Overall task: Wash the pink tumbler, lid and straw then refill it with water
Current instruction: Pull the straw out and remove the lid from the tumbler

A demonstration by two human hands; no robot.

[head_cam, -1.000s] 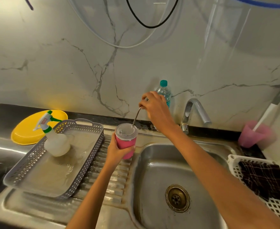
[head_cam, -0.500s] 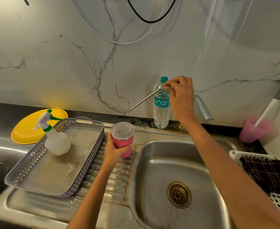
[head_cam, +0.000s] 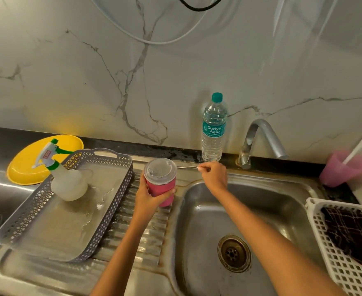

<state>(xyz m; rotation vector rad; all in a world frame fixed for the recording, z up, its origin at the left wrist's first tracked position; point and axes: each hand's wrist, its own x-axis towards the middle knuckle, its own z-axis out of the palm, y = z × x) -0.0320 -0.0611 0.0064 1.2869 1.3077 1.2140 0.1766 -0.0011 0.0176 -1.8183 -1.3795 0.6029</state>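
Observation:
My left hand (head_cam: 149,196) grips the pink tumbler (head_cam: 162,190) over the ribbed drainboard, just left of the sink basin. A clear lid (head_cam: 160,170) sits on top of the tumbler. My right hand (head_cam: 214,175) pinches one end of the thin metal straw (head_cam: 186,167), which lies nearly flat along the sink's back ledge and points left behind the lid. A full water bottle (head_cam: 214,129) with a teal cap stands against the wall behind my right hand.
The steel sink basin (head_cam: 272,201) with its drain (head_cam: 233,253) lies under my right arm, the tap (head_cam: 261,142) behind it. A grey perforated tray (head_cam: 114,201) holds a spray bottle (head_cam: 66,180). A yellow plate (head_cam: 26,165), pink cup (head_cam: 342,169) and white basket (head_cam: 329,253) with a dark cloth (head_cam: 351,229) stand around.
My right hand pulled the straw out of the lid, lifted it toward the bottle, then brought it down to the sink's back ledge. My left hand kept holding the tumbler.

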